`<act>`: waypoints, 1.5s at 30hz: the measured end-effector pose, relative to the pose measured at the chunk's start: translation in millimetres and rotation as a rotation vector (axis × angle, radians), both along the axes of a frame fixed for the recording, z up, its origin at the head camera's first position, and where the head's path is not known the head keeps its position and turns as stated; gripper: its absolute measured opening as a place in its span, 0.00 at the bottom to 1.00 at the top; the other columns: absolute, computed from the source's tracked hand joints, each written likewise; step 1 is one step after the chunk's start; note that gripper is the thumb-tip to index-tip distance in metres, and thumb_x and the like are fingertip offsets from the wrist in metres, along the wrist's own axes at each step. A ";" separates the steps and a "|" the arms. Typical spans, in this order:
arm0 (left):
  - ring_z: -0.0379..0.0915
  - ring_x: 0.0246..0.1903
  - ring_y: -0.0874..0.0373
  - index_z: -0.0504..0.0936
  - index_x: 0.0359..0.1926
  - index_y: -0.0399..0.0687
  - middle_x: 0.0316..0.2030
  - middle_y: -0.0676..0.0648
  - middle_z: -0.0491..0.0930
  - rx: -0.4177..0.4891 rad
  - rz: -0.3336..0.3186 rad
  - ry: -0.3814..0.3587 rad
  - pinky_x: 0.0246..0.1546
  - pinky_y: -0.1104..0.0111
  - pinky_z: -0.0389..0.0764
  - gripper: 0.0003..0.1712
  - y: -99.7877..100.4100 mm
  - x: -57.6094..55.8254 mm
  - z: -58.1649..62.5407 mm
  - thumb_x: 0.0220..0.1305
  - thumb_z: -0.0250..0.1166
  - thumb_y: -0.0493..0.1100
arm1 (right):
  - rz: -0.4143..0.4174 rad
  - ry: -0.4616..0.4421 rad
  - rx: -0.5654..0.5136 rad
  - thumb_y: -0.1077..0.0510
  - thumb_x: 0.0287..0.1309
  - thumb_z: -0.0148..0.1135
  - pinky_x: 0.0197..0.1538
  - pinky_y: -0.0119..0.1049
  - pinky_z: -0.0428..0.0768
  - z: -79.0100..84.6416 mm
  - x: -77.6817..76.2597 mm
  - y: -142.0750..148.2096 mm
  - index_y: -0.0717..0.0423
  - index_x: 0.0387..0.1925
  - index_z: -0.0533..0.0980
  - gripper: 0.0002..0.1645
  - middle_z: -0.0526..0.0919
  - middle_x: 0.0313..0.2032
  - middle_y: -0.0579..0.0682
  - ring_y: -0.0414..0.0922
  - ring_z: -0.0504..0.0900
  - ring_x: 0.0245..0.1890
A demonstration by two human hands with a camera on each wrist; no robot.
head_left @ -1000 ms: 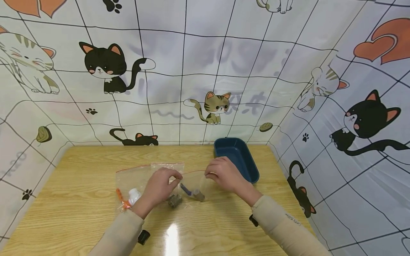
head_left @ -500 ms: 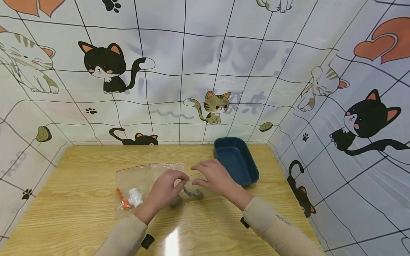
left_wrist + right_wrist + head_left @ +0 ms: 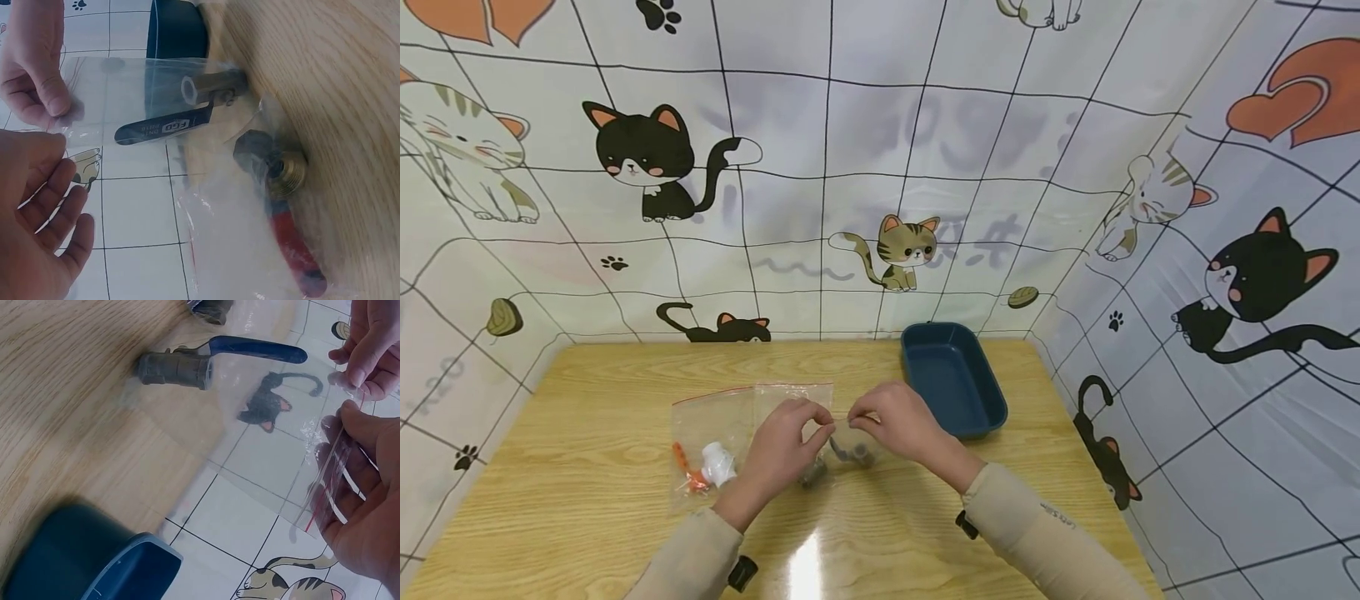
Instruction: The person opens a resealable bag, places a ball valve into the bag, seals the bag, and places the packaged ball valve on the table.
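A clear zip bag point(image 3: 269, 478) hangs upright between both hands, its red-lined mouth uppermost. Inside, at the bottom near the tabletop, lies a ball valve point(image 3: 178, 369) with a blue lever point(image 3: 164, 127). My left hand point(image 3: 786, 437) pinches the bag's mouth between thumb and forefinger. Close beside it, my right hand point(image 3: 898, 421) pinches the same edge, and the right wrist view shows the bag's rim running across its fingers. A second clear bag point(image 3: 225, 237) lies next to it, holding a brass valve point(image 3: 287, 175) with a red handle point(image 3: 297, 253).
Left of the hands, another zip bag point(image 3: 715, 412) holds an orange piece point(image 3: 688, 469) and a white plastic fitting point(image 3: 718, 463). A dark blue bin point(image 3: 957, 387) stands at the back right of the wooden table point(image 3: 587, 467). Cat-printed cloth point(image 3: 790, 208) encloses the table.
My right hand let go of the bag's right corner, moved left with fingers spread, and now pinches the mouth beside my left hand. The left hand shifted slightly right, then back a little.
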State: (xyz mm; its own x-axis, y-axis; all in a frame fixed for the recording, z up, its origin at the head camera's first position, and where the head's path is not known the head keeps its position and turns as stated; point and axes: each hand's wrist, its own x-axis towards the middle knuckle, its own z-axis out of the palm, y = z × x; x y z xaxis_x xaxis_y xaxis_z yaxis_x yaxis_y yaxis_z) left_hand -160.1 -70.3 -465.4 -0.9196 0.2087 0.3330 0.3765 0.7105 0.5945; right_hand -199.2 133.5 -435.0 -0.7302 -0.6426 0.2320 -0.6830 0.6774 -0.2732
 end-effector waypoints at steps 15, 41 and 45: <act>0.77 0.36 0.62 0.83 0.29 0.57 0.31 0.59 0.82 0.054 -0.006 0.169 0.35 0.65 0.78 0.06 4.7 -1.3 -4.5 0.54 0.70 0.39 | 0.023 0.064 -0.024 0.50 0.60 0.66 0.48 0.40 0.79 0.8 6.0 -9.5 0.42 0.35 0.83 0.03 0.85 0.33 0.38 0.40 0.83 0.34; 0.78 0.35 0.58 0.85 0.28 0.55 0.30 0.56 0.84 0.006 -0.032 0.304 0.39 0.62 0.80 0.05 6.5 -6.2 -7.1 0.53 0.74 0.41 | 0.004 0.006 -0.017 0.51 0.58 0.68 0.47 0.37 0.80 -3.4 3.5 -5.3 0.43 0.35 0.82 0.03 0.86 0.34 0.38 0.39 0.83 0.38; 0.78 0.35 0.58 0.84 0.27 0.55 0.28 0.56 0.84 0.017 -0.040 0.344 0.39 0.62 0.80 0.06 7.1 -6.5 -8.5 0.51 0.75 0.41 | 0.004 0.040 -0.034 0.50 0.58 0.68 0.48 0.39 0.79 -4.7 5.0 -5.7 0.43 0.34 0.82 0.03 0.86 0.33 0.38 0.38 0.83 0.37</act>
